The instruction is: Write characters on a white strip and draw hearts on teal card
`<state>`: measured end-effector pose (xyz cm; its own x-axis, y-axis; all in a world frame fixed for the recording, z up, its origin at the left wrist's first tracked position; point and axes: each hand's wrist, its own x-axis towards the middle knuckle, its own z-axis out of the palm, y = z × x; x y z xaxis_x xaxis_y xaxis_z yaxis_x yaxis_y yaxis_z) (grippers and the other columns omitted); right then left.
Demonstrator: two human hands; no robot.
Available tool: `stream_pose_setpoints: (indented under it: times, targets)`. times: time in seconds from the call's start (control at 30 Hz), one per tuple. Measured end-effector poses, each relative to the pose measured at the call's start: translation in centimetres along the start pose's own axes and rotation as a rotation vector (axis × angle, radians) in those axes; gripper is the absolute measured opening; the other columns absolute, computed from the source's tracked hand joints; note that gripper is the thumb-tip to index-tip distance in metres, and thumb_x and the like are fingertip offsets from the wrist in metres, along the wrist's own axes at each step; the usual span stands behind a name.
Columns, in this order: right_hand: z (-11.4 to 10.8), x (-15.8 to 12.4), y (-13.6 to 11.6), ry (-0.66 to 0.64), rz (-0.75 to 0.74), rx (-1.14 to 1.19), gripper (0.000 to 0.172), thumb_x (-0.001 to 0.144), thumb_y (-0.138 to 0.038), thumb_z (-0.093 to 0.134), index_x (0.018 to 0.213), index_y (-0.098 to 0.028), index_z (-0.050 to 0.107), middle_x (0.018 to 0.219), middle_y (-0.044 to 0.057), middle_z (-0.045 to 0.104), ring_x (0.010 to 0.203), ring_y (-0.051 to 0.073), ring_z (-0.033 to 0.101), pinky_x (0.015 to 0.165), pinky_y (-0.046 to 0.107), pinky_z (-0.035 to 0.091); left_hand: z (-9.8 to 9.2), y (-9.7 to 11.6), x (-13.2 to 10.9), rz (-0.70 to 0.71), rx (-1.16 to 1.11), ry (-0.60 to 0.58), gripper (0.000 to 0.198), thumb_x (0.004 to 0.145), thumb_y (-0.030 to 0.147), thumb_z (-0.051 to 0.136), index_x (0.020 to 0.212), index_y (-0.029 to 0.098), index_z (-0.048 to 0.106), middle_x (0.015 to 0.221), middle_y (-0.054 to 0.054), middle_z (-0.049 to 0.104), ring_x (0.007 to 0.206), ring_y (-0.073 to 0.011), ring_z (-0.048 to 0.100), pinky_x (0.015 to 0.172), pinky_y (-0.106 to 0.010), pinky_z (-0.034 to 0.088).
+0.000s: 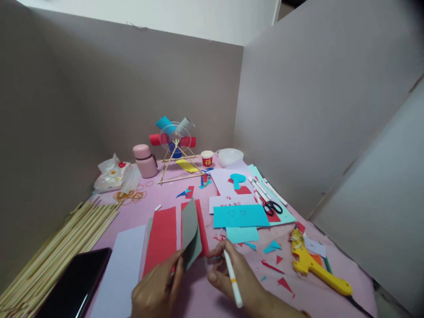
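Pinched between the thumb and fingers of my left hand [158, 282] is a grey sheet of paper [191, 229], raised and curving above the table. My right hand [236, 274] holds a white marker [232, 277] with a yellow band, which lies across the fingers and slants toward me. The fingertips of this hand are close to the lower edge of a red paper strip [201, 225], partly behind the grey sheet. Beside it on the left lies another red strip [162, 236]. A blue paper strip [241, 216] with two drawn hearts lies beyond my right hand.
Bundled wooden sticks [62, 247] and a phone [76, 282] lie at left. A stick-framed wheel [176, 141] stands at the back near a pink flask [145, 161], a paper cup [207, 159] and a bowl [231, 157]. Right are scissors [272, 207], paper scraps and a yellow glue gun [314, 267].
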<state>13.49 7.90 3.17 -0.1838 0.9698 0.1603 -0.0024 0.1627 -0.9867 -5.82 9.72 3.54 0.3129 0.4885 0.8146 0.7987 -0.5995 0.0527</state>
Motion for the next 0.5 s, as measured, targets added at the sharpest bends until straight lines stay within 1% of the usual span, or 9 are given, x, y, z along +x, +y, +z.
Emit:
stream_pose_setpoints:
  times: [0.07, 0.13, 0.17, 0.23, 0.3, 0.37, 0.43, 0.5]
  targets:
    - [1.0, 0.7, -0.6, 0.015, -0.015, 0.064, 0.034, 0.074, -0.04, 0.065, 0.086, -0.023, 0.038, 0.067, -0.005, 0.048, 0.059, 0.012, 0.045, 0.055, 0.023, 0.036, 0.0, 0.6, -0.3, 0.007, -0.054, -0.002, 0.018, 0.091, 0.028, 0.048, 0.095, 0.018, 0.062, 0.08, 0.001, 0.074, 0.068, -0.0101, 0.069, 0.071, -0.017, 0.048]
    - [1.8, 1.3, -1.0, 0.111, -0.004, 0.073, 0.029, 0.076, -0.038, 0.062, 0.082, -0.023, 0.037, 0.064, -0.008, 0.04, 0.058, 0.011, 0.039, 0.054, 0.023, 0.035, -0.1, 1.0, -0.5, -0.043, -0.107, -0.005, 0.015, 0.089, 0.028, 0.049, 0.096, 0.021, 0.061, 0.081, 0.003, 0.074, 0.07, -0.0098, 0.069, 0.072, -0.016, 0.048]
    - [1.9, 1.5, -1.2, 0.171, 0.006, 0.053, 0.027, 0.078, -0.036, 0.059, 0.08, -0.023, 0.036, 0.064, -0.008, 0.037, 0.058, 0.011, 0.037, 0.055, 0.023, 0.034, -0.3, 1.1, -0.6, -0.1, -0.124, -0.01, 0.015, 0.089, 0.028, 0.049, 0.097, 0.022, 0.06, 0.081, 0.002, 0.073, 0.069, -0.01, 0.069, 0.07, -0.016, 0.049]
    - [2.0, 1.6, -1.2, 0.252, 0.029, 0.018, 0.022, 0.08, -0.034, 0.055, 0.08, -0.023, 0.036, 0.066, -0.007, 0.035, 0.059, 0.011, 0.035, 0.056, 0.023, 0.033, -0.7, 0.9, -0.5, -0.28, -0.144, -0.017, 0.014, 0.089, 0.027, 0.048, 0.095, 0.021, 0.058, 0.078, 0.001, 0.072, 0.064, -0.0104, 0.068, 0.063, -0.016, 0.05]
    - [1.6, 1.5, -1.0, 0.277, 0.039, 0.006, 0.019, 0.081, -0.033, 0.052, 0.081, -0.023, 0.036, 0.066, -0.007, 0.035, 0.058, 0.011, 0.033, 0.054, 0.023, 0.032, -1.0, 0.2, -0.2, -0.515, -0.175, -0.007, 0.014, 0.089, 0.031, 0.047, 0.092, 0.022, 0.057, 0.073, 0.001, 0.07, 0.059, -0.0112, 0.067, 0.056, -0.016, 0.05]
    - [0.9, 1.4, -0.7, 0.281, 0.054, -0.006, 0.019, 0.082, -0.034, 0.051, 0.081, -0.023, 0.035, 0.063, -0.008, 0.034, 0.056, 0.011, 0.031, 0.052, 0.022, 0.029, -1.3, -0.9, 0.1, -0.718, -0.223, 0.036, 0.018, 0.087, 0.038, 0.047, 0.09, 0.022, 0.057, 0.07, 0.002, 0.068, 0.057, -0.0123, 0.066, 0.051, -0.017, 0.049]
    - [0.2, 1.2, -0.4, 0.285, 0.067, -0.019, 0.022, 0.083, -0.038, 0.051, 0.081, -0.024, 0.034, 0.06, -0.009, 0.032, 0.054, 0.011, 0.03, 0.049, 0.022, 0.027, -1.6, -2.0, 0.3, -0.846, -0.264, 0.09, 0.023, 0.085, 0.043, 0.048, 0.088, 0.022, 0.056, 0.067, 0.002, 0.066, 0.056, -0.0136, 0.064, 0.048, -0.019, 0.049]
    - [-0.3, 1.1, -0.3, 0.281, 0.084, -0.008, 0.024, 0.085, -0.041, 0.049, 0.082, -0.024, 0.033, 0.058, -0.01, 0.032, 0.052, 0.011, 0.03, 0.048, 0.021, 0.027, -1.9, -3.0, 0.5, -0.91, -0.283, 0.144, 0.025, 0.084, 0.045, 0.047, 0.086, 0.021, 0.055, 0.061, 0.003, 0.061, 0.051, -0.0136, 0.061, 0.044, -0.02, 0.048]
